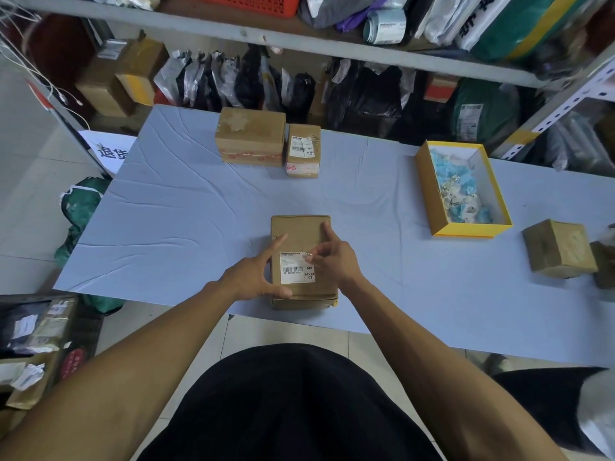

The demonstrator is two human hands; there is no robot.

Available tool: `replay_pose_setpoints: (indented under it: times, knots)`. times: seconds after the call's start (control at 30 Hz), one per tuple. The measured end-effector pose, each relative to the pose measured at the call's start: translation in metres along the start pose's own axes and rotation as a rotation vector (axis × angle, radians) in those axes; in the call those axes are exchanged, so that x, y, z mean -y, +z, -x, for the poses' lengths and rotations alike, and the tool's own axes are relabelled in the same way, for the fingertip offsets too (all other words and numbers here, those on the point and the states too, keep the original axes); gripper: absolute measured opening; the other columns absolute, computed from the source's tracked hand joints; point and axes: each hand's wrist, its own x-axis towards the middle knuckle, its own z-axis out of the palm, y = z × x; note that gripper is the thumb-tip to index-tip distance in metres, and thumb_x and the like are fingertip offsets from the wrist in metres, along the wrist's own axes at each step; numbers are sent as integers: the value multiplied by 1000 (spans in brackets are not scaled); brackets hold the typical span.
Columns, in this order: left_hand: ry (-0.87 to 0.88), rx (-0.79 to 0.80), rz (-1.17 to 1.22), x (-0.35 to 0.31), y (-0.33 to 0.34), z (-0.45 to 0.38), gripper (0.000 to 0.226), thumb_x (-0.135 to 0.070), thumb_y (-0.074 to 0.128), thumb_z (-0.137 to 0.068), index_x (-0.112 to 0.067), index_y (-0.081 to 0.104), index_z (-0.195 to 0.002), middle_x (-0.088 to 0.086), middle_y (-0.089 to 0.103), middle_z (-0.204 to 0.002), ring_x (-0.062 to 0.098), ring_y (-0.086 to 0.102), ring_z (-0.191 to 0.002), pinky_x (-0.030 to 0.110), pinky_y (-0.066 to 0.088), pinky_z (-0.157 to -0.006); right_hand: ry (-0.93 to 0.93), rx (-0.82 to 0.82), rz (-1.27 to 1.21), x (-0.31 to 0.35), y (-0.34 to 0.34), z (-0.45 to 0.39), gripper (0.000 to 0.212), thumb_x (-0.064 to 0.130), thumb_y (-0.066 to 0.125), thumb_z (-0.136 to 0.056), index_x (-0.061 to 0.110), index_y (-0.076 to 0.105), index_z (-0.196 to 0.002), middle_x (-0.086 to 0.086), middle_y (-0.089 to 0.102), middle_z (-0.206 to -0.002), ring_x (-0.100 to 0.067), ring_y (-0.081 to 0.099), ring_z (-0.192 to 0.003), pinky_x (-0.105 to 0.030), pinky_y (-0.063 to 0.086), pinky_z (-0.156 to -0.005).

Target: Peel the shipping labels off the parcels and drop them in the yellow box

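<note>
A brown cardboard parcel (pixel 299 234) lies near the table's front edge, a white shipping label (pixel 293 271) stuck on its top. My left hand (pixel 256 274) grips the parcel's left side, thumb at the front corner. My right hand (pixel 332 257) rests on the parcel's right side, its thumb and forefinger pinching the label's upper right corner, which looks slightly lifted. The yellow box (pixel 429 188) stands open at the right, with crumpled blue and white label scraps inside. At the back sit a large parcel (pixel 249 138) and a smaller parcel (pixel 303 151) bearing a label.
A light blue cloth covers the table (pixel 186 207). Two small brown parcels (pixel 559 249) sit at the far right edge. Shelves behind hold bags and boxes. Green bags lie on the floor at left, and a crate of packages at lower left.
</note>
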Motion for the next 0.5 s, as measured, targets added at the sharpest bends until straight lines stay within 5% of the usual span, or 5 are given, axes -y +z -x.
replay_pose_setpoints:
  times: [0.13,0.3,0.4,0.5]
  knots:
    - [-2,2,-1,0,0,0,119,-64,82,-59,-71,-8,-137,-5,43,-152,28,51,-129,42,49,-100,11,3,3,0,-1,-1,46,12,74,-83,11,61,-128,5,67,-119,-3,63,-78,-2,41,-62]
    - [-3,-4,-2,0,0,-1,120,-62,83,-59,-72,-8,-136,-5,44,-151,28,51,-129,42,49,-100,3,8,1,3,0,1,69,11,73,-83,9,42,-144,-4,71,-90,-8,62,-77,-3,40,-62]
    - [-1,-6,-10,-1,0,0,119,-62,83,-60,-73,-8,-135,-5,43,-152,29,51,-129,43,49,-100,-7,17,37,5,-2,2,28,13,73,-84,17,65,-111,14,58,-127,0,60,-78,-3,40,-62]
    - [1,-8,-20,-1,0,0,118,-64,82,-60,-72,-8,-136,-5,41,-153,30,50,-129,44,49,-100,1,29,61,4,-3,3,8,14,73,-84,10,72,-91,27,34,-132,-1,60,-82,-6,39,-61]
